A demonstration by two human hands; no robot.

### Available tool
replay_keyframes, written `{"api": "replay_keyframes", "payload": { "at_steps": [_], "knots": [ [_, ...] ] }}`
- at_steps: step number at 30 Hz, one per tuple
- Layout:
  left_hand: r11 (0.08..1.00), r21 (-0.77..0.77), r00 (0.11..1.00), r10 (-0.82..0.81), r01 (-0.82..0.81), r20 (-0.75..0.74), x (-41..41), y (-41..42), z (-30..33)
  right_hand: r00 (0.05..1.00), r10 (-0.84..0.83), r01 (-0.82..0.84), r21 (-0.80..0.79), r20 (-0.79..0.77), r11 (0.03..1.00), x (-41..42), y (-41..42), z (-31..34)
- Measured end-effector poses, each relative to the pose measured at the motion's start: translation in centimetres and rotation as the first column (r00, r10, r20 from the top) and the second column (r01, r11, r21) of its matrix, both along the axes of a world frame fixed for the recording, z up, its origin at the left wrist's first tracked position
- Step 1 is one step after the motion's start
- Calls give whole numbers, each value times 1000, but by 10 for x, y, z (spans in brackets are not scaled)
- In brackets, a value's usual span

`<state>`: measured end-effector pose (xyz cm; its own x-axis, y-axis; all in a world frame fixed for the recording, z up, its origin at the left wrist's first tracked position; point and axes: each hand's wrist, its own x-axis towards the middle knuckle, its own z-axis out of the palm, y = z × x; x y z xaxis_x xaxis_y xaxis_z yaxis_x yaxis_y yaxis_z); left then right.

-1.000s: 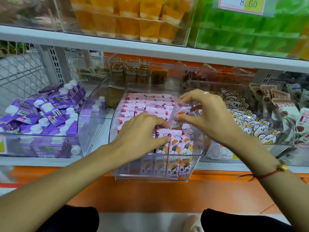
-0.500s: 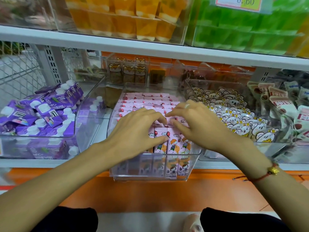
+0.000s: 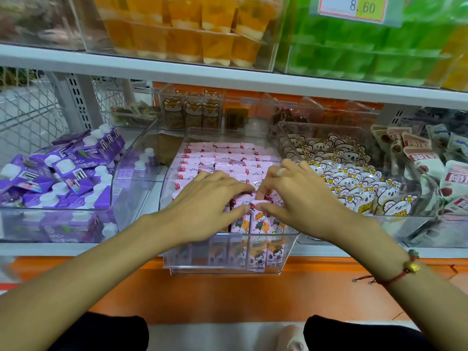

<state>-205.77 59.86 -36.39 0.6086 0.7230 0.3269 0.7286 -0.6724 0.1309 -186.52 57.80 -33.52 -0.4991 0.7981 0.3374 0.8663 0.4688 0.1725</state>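
The left hand (image 3: 210, 198) is laid over the front row of pink cartoon-printed snack packets (image 3: 259, 221), which are pinched between its curled fingers and its thumb. The same row is gripped by the right hand (image 3: 301, 196), thumb in front and fingers curled behind, so that the two hands nearly touch. The packets are stood upright in tight rows in a clear plastic bin (image 3: 228, 271), set on the white shelf (image 3: 63, 249). Just beside it, purple white-capped pouches (image 3: 63, 168) are seen on the left and white bear-shaped packets (image 3: 354, 178) on the right.
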Motion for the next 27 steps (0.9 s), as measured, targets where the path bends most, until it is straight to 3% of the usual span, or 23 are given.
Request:
{"api": "replay_keyframes", "payload": {
  "at_steps": [4, 7, 9, 11, 13, 15, 18, 21, 27],
  "knots": [
    [1000, -1, 1000, -11, 11, 26, 0, 1, -2, 997, 64, -63, 25, -47, 998, 3, -1, 0],
    [1000, 5, 999, -11, 11, 41, 0, 2, -3, 953, 95, -100, 0, -289, 995, 4, -2, 6],
    [1000, 5, 999, 2, -2, 33, -1, 1, -2, 813, 85, -136, -45, -575, 990, 4, -6, 12],
    [1000, -24, 994, 23, -20, 106, -1, 0, 1, 615, 89, -125, 15, -784, 992, 4, -9, 19],
    [991, -137, 936, 49, -1, 350, -1, -5, 8, 441, 101, -53, 86, -892, 995, 3, -10, 24],
    [963, -257, 809, 89, 79, 581, 3, -9, 16, 262, 71, -42, 62, -963, 997, 2, -11, 27],
    [927, -339, 711, 129, 161, 691, 8, -14, 20, 40, -92, -152, -97, -995, 984, -5, -12, 25],
    [926, -347, 713, 144, 148, 686, 9, -15, 18, -26, -200, -224, -190, -979, 956, -11, -12, 21],
    [901, -379, 648, 160, 213, 745, 9, -14, 17, -33, -239, -239, -225, -970, 945, -11, -11, 20]
  ]
}}
